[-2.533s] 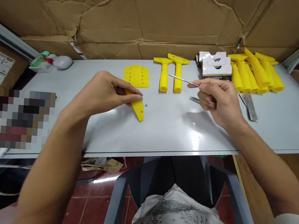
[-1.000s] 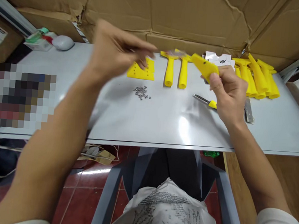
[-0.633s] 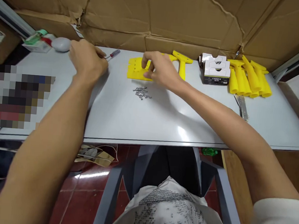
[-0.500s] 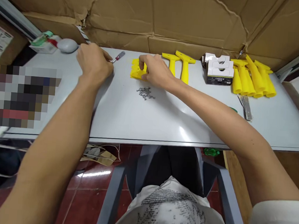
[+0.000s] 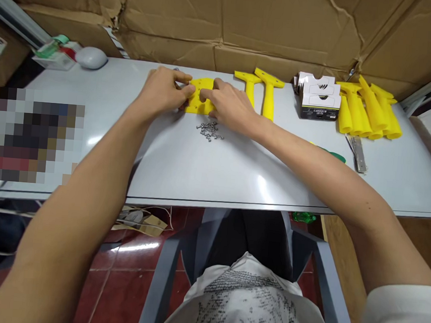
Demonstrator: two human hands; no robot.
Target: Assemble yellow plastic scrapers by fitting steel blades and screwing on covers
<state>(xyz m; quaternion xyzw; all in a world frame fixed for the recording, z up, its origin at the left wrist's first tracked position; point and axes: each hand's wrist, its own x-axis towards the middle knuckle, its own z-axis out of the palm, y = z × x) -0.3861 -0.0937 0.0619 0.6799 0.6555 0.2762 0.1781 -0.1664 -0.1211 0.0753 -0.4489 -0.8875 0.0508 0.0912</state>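
Flat yellow plastic pieces with small holes [image 5: 196, 103] lie side by side on the table, between my two hands. My left hand [image 5: 166, 90] pinches their left edge, thumb and fingers closed against it. From the right, my right hand [image 5: 230, 105] curls its fingers over the other edge of the same pieces. Just in front of them is a small heap of silver screws [image 5: 208, 130]. The screwdriver is almost wholly hidden behind my left hand.
Two yellow scraper handles [image 5: 268, 93] lie right of my right hand. Farther right are small boxes [image 5: 320, 105], several more yellow handles [image 5: 370, 111] and metal blades [image 5: 358, 155]. A green-handled tool [image 5: 335, 156] lies by my right forearm. A white mouse [image 5: 91, 58] sits back left.
My left hand has moved right, from beside the screwdriver to the left edge of the yellow pieces. My right hand has stayed on them, almost in place.
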